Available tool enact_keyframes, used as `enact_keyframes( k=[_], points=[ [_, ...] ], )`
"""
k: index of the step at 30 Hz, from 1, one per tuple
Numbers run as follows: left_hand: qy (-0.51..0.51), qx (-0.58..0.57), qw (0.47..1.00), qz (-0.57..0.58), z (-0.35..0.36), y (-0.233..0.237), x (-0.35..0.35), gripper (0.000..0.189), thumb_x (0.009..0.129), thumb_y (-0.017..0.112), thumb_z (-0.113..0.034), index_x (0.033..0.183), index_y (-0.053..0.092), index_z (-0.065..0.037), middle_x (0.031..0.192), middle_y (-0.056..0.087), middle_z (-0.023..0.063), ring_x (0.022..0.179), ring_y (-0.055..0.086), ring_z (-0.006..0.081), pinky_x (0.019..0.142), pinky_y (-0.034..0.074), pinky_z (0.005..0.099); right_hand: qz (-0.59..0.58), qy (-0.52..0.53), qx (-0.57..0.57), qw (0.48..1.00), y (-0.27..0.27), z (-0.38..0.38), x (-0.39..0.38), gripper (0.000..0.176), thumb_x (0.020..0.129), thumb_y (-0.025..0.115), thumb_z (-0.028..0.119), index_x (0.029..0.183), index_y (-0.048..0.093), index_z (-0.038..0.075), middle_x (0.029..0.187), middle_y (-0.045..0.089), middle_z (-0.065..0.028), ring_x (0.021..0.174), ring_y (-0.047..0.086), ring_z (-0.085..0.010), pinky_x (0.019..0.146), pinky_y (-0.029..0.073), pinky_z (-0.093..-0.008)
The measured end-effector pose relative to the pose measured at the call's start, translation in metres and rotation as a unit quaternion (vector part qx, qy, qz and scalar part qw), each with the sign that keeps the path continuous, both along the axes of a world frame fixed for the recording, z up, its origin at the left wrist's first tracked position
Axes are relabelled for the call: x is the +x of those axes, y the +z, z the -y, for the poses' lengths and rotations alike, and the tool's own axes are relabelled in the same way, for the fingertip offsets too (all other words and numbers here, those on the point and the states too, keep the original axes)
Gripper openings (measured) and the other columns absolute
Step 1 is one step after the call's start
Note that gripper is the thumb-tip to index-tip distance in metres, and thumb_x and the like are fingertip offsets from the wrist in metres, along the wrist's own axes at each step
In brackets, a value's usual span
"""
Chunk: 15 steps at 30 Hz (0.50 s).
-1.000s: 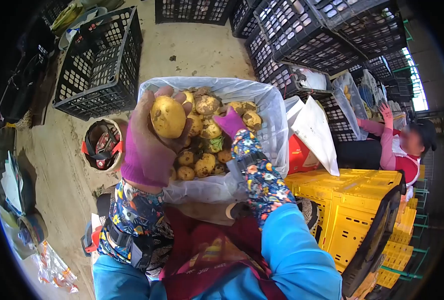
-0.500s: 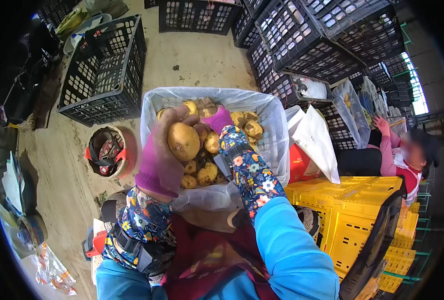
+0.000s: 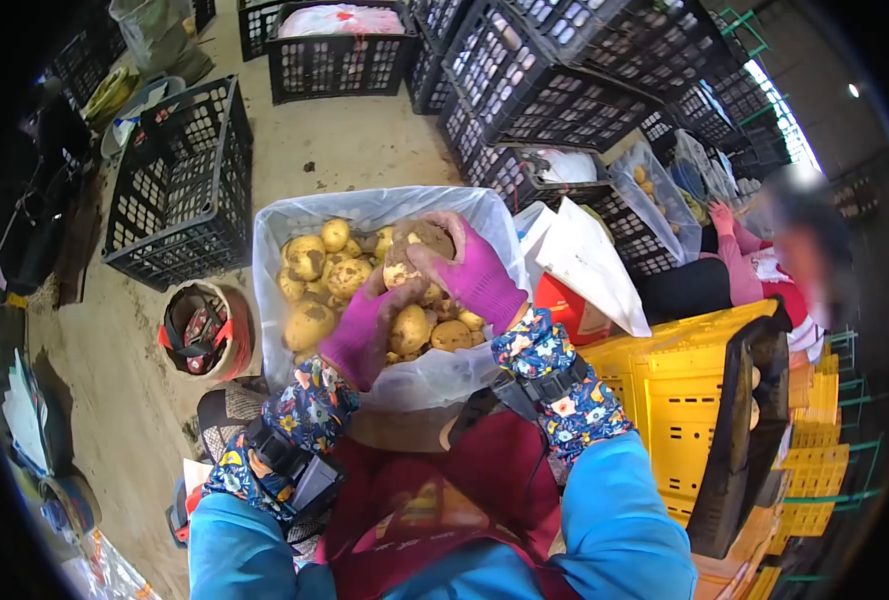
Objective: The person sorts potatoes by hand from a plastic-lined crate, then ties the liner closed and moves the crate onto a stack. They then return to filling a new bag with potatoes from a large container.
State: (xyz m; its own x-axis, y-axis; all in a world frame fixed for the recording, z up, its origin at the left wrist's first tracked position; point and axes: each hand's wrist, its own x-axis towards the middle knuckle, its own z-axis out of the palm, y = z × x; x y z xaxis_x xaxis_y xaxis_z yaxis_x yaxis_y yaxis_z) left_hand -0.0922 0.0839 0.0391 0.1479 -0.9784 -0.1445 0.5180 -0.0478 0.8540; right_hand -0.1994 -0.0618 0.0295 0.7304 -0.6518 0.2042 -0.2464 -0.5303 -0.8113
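Note:
My right hand [image 3: 475, 268], in a purple glove with soiled fingers, is closed around a dirt-caked potato [image 3: 401, 262] above the lined crate. From below, my left hand [image 3: 373, 325], gloved the same way, has its fingers curled against this potato, and they partly hide it. Many yellow potatoes [image 3: 308, 257], some smeared with soil, lie under and beside both hands. They fill a crate lined with clear plastic film [image 3: 275, 215], which stands right in front of my knees.
Left of the lined crate are a black crate [image 3: 180, 190] and a round bucket [image 3: 205, 330] with a strap inside. Stacked black crates [image 3: 555, 100] rise at the back right. A yellow crate [image 3: 675, 400] stands to the right, near another person [image 3: 755, 265] in pink sleeves.
The clean, large potato is no longer in my left hand, which has moved right and lower. My right hand has come up from among the potatoes, and both hands now meet on a dirt-caked potato.

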Motion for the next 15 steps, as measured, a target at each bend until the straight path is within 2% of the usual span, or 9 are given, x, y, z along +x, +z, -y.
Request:
enact_keyframes(
  k=[1, 4, 5, 8, 11, 14, 15],
  points=[
    [-0.001, -0.057, 0.994, 0.088, -0.007, 0.007, -0.005, 0.053, 0.102, 0.043, -0.038, 0.135, 0.043, 0.003, 0.125, 0.055, 0.0115, 0.115, 0.058, 0.0238, 0.099, 0.048, 0.0350, 0.001, -0.002, 0.068, 0.998, 0.012, -0.003, -0.007, 0.040, 0.091, 0.069, 0.026, 0.119, 0.057, 0.000, 0.113, 0.062, -0.0103, 0.107, 0.058, -0.0145, 0.093, 0.047, -0.0297],
    [-0.053, -0.038, 0.993, 0.103, -0.014, 0.003, -0.011, 0.057, 0.100, 0.047, -0.040, 0.139, 0.040, 0.001, 0.120, 0.059, 0.0097, 0.109, 0.061, 0.0216, 0.093, 0.051, 0.0336, 0.080, 0.016, 0.078, 0.994, -0.004, 0.006, -0.025, 0.041, 0.088, 0.069, 0.032, 0.112, 0.060, -0.001, 0.105, 0.066, -0.0168, 0.096, 0.065, -0.0242, 0.085, 0.050, -0.0338],
    [-0.064, -0.037, 0.997, 0.028, -0.011, -0.001, -0.009, 0.050, 0.096, 0.056, -0.023, 0.139, 0.041, -0.002, 0.124, 0.059, 0.0093, 0.110, 0.060, 0.0180, 0.093, 0.051, 0.0308, 0.091, 0.015, 0.092, 0.992, -0.007, 0.005, -0.029, 0.037, 0.091, 0.066, 0.029, 0.110, 0.061, -0.002, 0.103, 0.066, -0.0158, 0.094, 0.065, -0.0226, 0.083, 0.050, -0.0336],
    [-0.071, -0.002, 0.997, 0.016, -0.008, -0.001, -0.012, 0.052, 0.095, 0.057, -0.022, 0.140, 0.040, -0.002, 0.126, 0.058, 0.0093, 0.112, 0.059, 0.0176, 0.097, 0.048, 0.0315, 0.053, -0.067, 0.097, 0.992, -0.031, 0.014, -0.037, 0.035, 0.093, 0.063, 0.027, 0.114, 0.060, -0.002, 0.107, 0.066, -0.0168, 0.097, 0.064, -0.0224, 0.086, 0.049, -0.0322],
    [-0.093, -0.021, 0.993, 0.070, -0.004, 0.002, -0.008, 0.054, 0.093, 0.062, -0.022, 0.140, 0.043, -0.001, 0.128, 0.058, 0.0083, 0.114, 0.057, 0.0171, 0.101, 0.045, 0.0316, 0.134, -0.039, 0.229, 0.963, -0.046, 0.031, -0.041, 0.039, 0.095, 0.059, 0.026, 0.124, 0.058, 0.000, 0.115, 0.064, -0.0207, 0.107, 0.062, -0.0278, 0.091, 0.048, -0.0328],
    [-0.017, -0.006, 0.991, 0.130, 0.006, -0.019, -0.007, 0.053, 0.089, 0.068, -0.022, 0.134, 0.050, 0.000, 0.119, 0.063, 0.0086, 0.108, 0.060, 0.0153, 0.094, 0.049, 0.0322, 0.094, -0.049, -0.011, 0.994, -0.053, 0.045, -0.045, 0.047, 0.095, 0.060, 0.024, 0.135, 0.051, 0.002, 0.126, 0.060, -0.0220, 0.119, 0.057, -0.0322, 0.099, 0.045, -0.0345],
    [0.000, 0.012, 0.985, 0.172, 0.009, -0.025, -0.004, 0.052, 0.087, 0.070, -0.022, 0.131, 0.053, 0.000, 0.114, 0.065, 0.0096, 0.104, 0.062, 0.0163, 0.090, 0.050, 0.0329, 0.087, -0.058, -0.024, 0.994, -0.056, 0.048, -0.045, 0.055, 0.092, 0.064, 0.025, 0.141, 0.047, 0.005, 0.132, 0.056, -0.0217, 0.125, 0.054, -0.0326, 0.103, 0.043, -0.0363]
  ],
)
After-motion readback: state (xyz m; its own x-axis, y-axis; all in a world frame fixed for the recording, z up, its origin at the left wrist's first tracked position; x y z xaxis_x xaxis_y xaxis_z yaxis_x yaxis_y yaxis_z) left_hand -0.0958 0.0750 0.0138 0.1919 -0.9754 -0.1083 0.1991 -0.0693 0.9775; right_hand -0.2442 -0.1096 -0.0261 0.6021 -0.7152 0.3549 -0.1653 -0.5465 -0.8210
